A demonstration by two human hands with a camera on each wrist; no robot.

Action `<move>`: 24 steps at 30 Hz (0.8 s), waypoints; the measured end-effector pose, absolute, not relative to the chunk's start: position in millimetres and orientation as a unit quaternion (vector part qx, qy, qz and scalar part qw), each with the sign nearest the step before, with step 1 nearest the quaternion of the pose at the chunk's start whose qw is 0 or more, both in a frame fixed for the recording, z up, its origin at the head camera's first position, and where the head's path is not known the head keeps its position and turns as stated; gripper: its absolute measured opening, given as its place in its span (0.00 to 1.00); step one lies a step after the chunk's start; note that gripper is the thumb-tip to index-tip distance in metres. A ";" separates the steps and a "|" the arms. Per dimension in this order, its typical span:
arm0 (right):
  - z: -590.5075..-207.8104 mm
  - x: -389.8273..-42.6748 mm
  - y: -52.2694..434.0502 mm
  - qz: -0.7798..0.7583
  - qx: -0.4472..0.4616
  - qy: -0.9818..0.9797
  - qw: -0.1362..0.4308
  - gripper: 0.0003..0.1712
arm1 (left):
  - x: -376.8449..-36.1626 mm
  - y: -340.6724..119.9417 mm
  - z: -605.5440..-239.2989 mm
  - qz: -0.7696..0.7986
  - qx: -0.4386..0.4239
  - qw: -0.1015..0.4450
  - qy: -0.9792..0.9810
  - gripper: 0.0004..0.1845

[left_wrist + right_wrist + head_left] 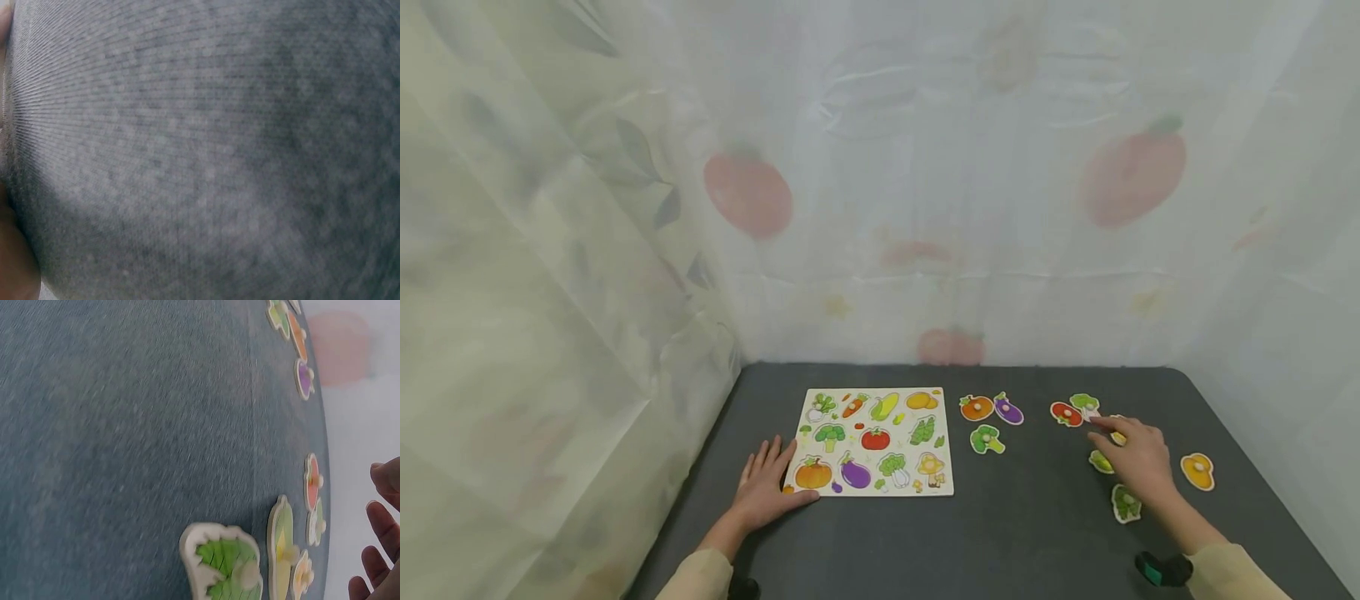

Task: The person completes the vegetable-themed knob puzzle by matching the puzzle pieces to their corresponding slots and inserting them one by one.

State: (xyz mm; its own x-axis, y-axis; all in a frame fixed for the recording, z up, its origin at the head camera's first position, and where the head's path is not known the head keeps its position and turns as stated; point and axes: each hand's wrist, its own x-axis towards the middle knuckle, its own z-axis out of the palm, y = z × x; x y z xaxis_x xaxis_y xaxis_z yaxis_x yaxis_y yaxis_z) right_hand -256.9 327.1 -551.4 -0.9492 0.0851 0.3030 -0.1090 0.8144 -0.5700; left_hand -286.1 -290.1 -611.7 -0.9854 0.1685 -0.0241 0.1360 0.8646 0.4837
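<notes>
My left hand (762, 492) rests on the left edge of a white vegetable puzzle board (872, 490), fingers spread. Over loose knobbed pieces at the right hovers my right hand (1138, 458), its fingers apart and holding nothing in the right wrist view. Nearest its fingertips in the head view is the leafy cabbage piece (1084, 403), beside the tomato piece (1066, 414). A mushroom piece (302, 575) and a corn piece (1101, 462) are partly covered by the hand in the head view. Below them lies the pea pod piece (1125, 505), large in the right wrist view (219, 562).
Between the board and my right hand lie pumpkin (977, 407), eggplant (1008, 409) and broccoli (987, 439) pieces. A yellow potato piece (1197, 472) sits right of the hand. The dark grey table (1000, 533) meets pale printed curtains (865, 250) behind and at both sides.
</notes>
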 end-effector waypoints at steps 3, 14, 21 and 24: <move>-551.3 -254.0 332.6 0.301 0.004 -0.940 0.164 0.20 | -285.6 -290.7 -614.9 0.256 0.088 0.018 0.963 0.62; -561.1 -245.1 348.2 0.264 -0.024 -0.950 0.161 0.22 | -285.4 -291.8 -617.0 0.260 0.087 0.019 0.962 0.63; -576.2 -240.4 354.3 0.233 -0.050 -0.958 0.160 0.20 | -287.1 -292.9 -620.7 0.260 0.094 0.014 0.961 0.62; -579.5 -238.7 354.6 0.220 -0.071 -0.961 0.153 0.21 | -286.8 -293.2 -621.4 0.263 0.094 0.012 0.960 0.63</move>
State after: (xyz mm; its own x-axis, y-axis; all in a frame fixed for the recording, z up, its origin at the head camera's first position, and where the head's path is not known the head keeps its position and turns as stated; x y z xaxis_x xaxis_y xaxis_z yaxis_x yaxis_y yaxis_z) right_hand -238.7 354.6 -579.5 -0.9431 0.2034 0.2631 0.0689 0.8935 -0.4437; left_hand -286.8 -293.2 -621.4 -0.9821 0.1866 0.0268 0.1741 0.8435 0.5080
